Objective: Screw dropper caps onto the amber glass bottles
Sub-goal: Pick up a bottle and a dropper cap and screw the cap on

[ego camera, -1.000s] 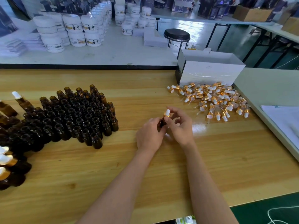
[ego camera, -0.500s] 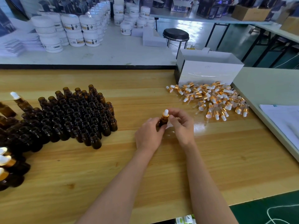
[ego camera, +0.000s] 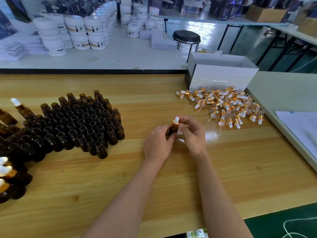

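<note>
A single wide-angle camera, worn on the person's head, looked forward and down across the wooden table (ego camera: 154, 186) from close range. The left hand (ego camera: 158, 145) and right hand (ego camera: 193, 134) sat just right of centre, reaching in from the lower edge. The far white bench (ego camera: 120, 55) filled the upper left of the frame, and the view reached the floor (ego camera: 212, 30) beyond it at upper centre.

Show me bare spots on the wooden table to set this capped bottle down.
Bare wood lies between the open bottles and the dropper cap pile, and along the near edge of the table, right of the capped bottles. Crowded: the left side with bottles, and before the white box with caps.
</note>
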